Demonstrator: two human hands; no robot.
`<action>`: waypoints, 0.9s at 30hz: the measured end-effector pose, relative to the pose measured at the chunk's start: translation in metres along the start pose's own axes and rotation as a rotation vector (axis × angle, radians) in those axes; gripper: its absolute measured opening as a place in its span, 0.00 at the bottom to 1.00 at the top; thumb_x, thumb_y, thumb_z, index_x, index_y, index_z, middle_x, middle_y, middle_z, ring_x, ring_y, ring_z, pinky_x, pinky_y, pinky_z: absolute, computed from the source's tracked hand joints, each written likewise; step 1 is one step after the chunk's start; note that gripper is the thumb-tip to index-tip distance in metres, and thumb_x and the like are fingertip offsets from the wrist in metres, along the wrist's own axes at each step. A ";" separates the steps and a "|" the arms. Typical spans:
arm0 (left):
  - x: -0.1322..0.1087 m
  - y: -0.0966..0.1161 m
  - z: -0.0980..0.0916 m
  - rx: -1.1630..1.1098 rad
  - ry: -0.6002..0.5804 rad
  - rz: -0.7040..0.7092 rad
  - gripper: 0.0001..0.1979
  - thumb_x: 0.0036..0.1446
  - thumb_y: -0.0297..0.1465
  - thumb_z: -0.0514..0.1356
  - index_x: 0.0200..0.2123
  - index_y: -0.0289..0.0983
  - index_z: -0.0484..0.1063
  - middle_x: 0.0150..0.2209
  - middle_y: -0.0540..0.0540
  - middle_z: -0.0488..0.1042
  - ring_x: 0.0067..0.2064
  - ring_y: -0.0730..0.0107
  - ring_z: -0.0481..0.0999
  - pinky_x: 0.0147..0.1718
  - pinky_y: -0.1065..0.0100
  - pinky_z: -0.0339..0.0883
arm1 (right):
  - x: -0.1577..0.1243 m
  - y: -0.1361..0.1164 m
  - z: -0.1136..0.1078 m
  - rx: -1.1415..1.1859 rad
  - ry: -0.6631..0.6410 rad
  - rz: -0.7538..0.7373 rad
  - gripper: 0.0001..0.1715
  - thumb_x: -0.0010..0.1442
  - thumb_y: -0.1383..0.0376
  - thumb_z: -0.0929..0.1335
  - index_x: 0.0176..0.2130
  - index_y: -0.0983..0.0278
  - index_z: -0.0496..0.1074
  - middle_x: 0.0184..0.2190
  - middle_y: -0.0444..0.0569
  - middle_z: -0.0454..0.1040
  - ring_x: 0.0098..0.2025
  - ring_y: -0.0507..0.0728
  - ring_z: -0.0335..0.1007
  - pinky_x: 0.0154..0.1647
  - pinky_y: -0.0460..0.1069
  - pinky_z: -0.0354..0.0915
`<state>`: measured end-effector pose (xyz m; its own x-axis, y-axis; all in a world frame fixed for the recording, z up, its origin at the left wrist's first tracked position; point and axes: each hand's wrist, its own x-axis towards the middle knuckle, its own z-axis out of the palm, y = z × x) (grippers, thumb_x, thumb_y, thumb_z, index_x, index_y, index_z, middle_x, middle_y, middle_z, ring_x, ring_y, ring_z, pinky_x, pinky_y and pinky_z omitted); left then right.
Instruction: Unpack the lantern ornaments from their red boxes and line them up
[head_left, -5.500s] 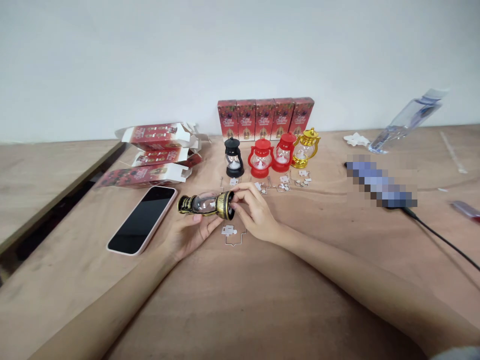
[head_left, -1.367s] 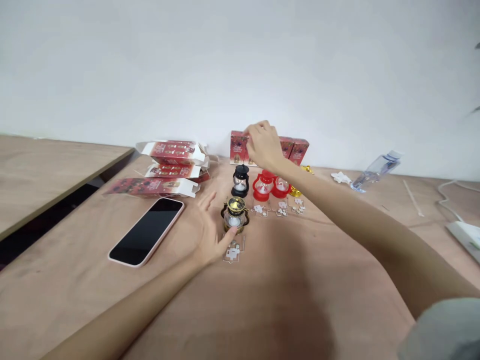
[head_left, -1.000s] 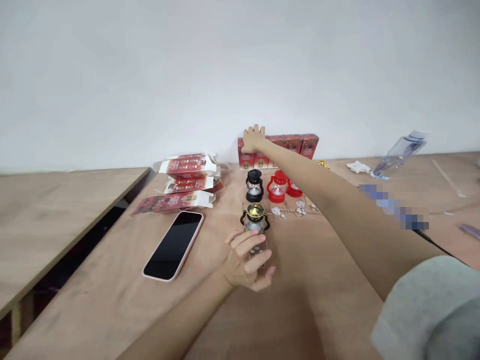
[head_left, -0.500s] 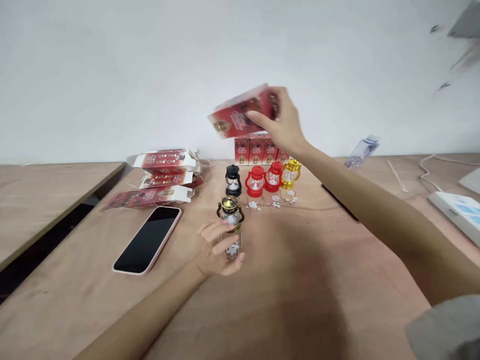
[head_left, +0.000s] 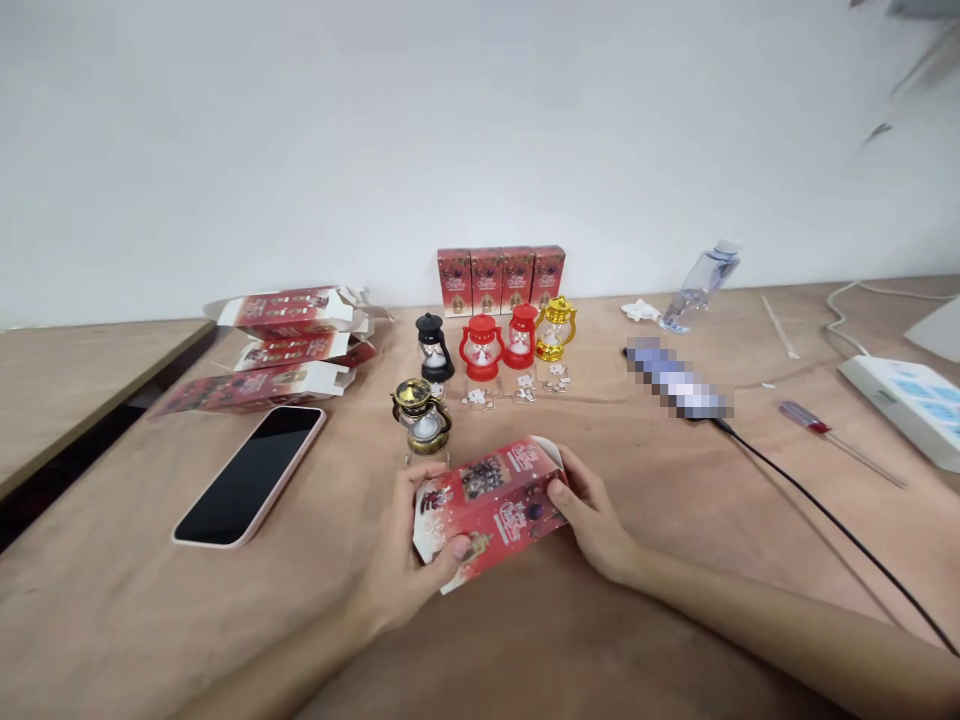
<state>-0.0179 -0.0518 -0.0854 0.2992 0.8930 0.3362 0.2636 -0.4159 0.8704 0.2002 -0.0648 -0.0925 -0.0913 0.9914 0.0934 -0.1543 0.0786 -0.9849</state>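
Observation:
A red printed carton (head_left: 502, 505) is held slightly tilted above the table, between both hands. My left hand (head_left: 409, 560) grips its left end, thumb on the front face. At the other end, my right hand (head_left: 596, 510) has its thumb pressed near the white flap. Just beyond the carton stands a bronze-coloured miniature lantern (head_left: 421, 415). Behind it are a black lantern (head_left: 433, 347), two red lanterns (head_left: 481, 348) and a gold lantern (head_left: 555, 328). Small clear packets with white bits (head_left: 478, 398) lie before them.
Several red boxes (head_left: 486, 282) stand against the wall. Flattened cartons (head_left: 292, 345) are stacked at left, behind a phone (head_left: 251, 475). To the right are a plastic bottle (head_left: 701, 285), a blurred device with a cable (head_left: 679, 380), a screwdriver (head_left: 840, 440) and a white power strip (head_left: 907, 405).
My right hand has brought the carton down from above the boxes towards me. My left hand has moved from beside the bronze lantern and taken hold of the carton's left end.

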 end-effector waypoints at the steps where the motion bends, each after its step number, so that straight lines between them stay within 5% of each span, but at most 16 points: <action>1: 0.001 0.003 0.000 -0.046 -0.020 -0.053 0.24 0.51 0.38 0.61 0.49 0.39 0.57 0.45 0.42 0.68 0.44 0.60 0.72 0.42 0.60 0.66 | 0.003 0.002 -0.002 0.038 0.002 0.009 0.31 0.55 0.45 0.66 0.51 0.61 0.67 0.45 0.50 0.74 0.46 0.60 0.70 0.46 0.51 0.67; 11: 0.013 0.008 -0.001 -0.359 0.045 -0.314 0.32 0.37 0.44 0.69 0.44 0.39 0.62 0.39 0.46 0.74 0.38 0.63 0.75 0.34 0.68 0.69 | 0.010 0.009 -0.009 0.223 -0.006 0.008 0.24 0.58 0.48 0.66 0.45 0.61 0.73 0.35 0.47 0.75 0.36 0.55 0.69 0.36 0.47 0.64; 20: 0.010 0.000 -0.005 -0.563 0.043 -0.413 0.31 0.36 0.42 0.70 0.44 0.38 0.67 0.40 0.44 0.75 0.41 0.58 0.76 0.37 0.66 0.70 | 0.013 0.007 -0.009 0.363 0.083 0.043 0.25 0.49 0.46 0.71 0.20 0.64 0.69 0.16 0.40 0.64 0.18 0.47 0.57 0.21 0.44 0.58; 27: 0.015 0.003 -0.005 -0.749 0.071 -0.474 0.29 0.38 0.45 0.67 0.44 0.37 0.70 0.37 0.42 0.77 0.34 0.56 0.78 0.34 0.60 0.73 | 0.020 -0.005 -0.012 0.473 0.175 0.180 0.22 0.49 0.48 0.71 0.35 0.62 0.71 0.20 0.41 0.70 0.20 0.51 0.65 0.18 0.45 0.64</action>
<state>-0.0175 -0.0393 -0.0759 0.2472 0.9616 -0.1193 -0.3311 0.1996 0.9222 0.2109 -0.0437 -0.0871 0.0017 0.9907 -0.1364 -0.5815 -0.1099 -0.8061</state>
